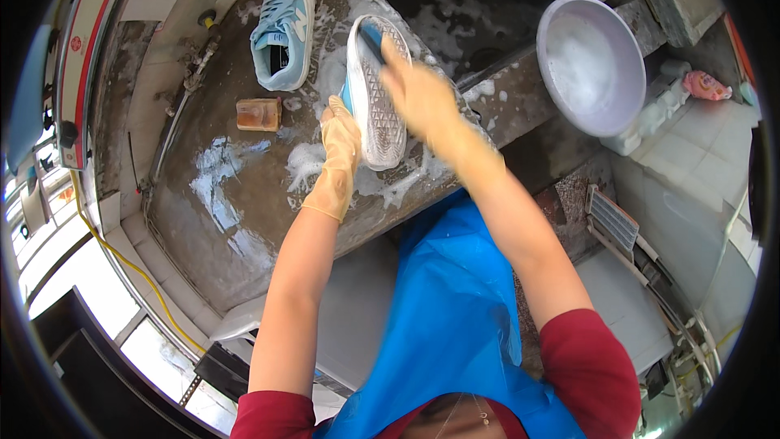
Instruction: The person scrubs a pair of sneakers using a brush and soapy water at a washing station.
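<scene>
A light blue sneaker with a white sole (384,125) is turned with its patterned tread up over the wet concrete slab (183,250). My left hand (340,143), in a thin yellowish rubber glove, grips the shoe by its left side. In my right hand (426,94), gloved the same way and blurred, is a dark blue-black tool, probably a scrubbing brush (372,41), laid against the upper end of the tread. My fingers hide part of it. The matching laced sneaker (283,30) rests upright at the upper left. Below that shoe lies a brown block, apparently soap (259,114).
White suds (308,161) spread around the shoe. A pale purple basin (631,88) of foamy water sits at the upper right, beside a dark wet trough (463,18). Along the left wall runs a metal pipe (177,113). A pink packet (707,85) lies on the right tiled ledge.
</scene>
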The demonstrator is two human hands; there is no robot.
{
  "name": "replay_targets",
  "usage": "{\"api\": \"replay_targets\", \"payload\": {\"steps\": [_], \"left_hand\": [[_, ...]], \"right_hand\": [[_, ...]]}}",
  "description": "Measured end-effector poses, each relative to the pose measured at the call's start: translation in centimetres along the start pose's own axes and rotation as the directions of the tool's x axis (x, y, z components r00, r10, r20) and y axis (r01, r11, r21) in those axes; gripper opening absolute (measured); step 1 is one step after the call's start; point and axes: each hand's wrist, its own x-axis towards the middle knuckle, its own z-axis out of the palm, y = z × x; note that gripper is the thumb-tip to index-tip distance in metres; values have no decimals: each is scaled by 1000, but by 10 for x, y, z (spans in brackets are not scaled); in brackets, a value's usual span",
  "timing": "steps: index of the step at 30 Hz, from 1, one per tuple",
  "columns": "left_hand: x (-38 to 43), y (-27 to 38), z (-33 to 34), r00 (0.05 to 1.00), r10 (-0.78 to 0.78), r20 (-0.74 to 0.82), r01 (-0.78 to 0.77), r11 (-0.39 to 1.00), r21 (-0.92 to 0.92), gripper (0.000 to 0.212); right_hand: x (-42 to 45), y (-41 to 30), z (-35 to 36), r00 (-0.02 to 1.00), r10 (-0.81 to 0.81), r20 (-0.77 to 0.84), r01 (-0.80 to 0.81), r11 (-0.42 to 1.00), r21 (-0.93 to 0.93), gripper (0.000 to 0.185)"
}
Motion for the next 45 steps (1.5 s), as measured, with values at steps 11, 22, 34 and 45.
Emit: {"api": "replay_targets", "payload": {"steps": [11, 22, 34, 45], "left_hand": [[-10, 5, -3, 995, 71, -70, -68, 996, 49, 55], [-11, 10, -3, 998, -62, -10, 61, 996, -59, 58], [-4, 0, 3, 996, -74, -51, 70, 995, -76, 57], [-6, 13, 20, 990, -121, 66, 129, 982, -139, 61]], "right_hand": [[53, 5, -13, 996, -67, 60, 70, 996, -49, 48], [85, 20, -27, 973, -137, 188, 146, 989, -37, 48], [50, 37, -33, 994, 49, 96, -60, 991, 118, 49], [46, 70, -43, 994, 109, -32, -103, 986, 132, 48]]}}
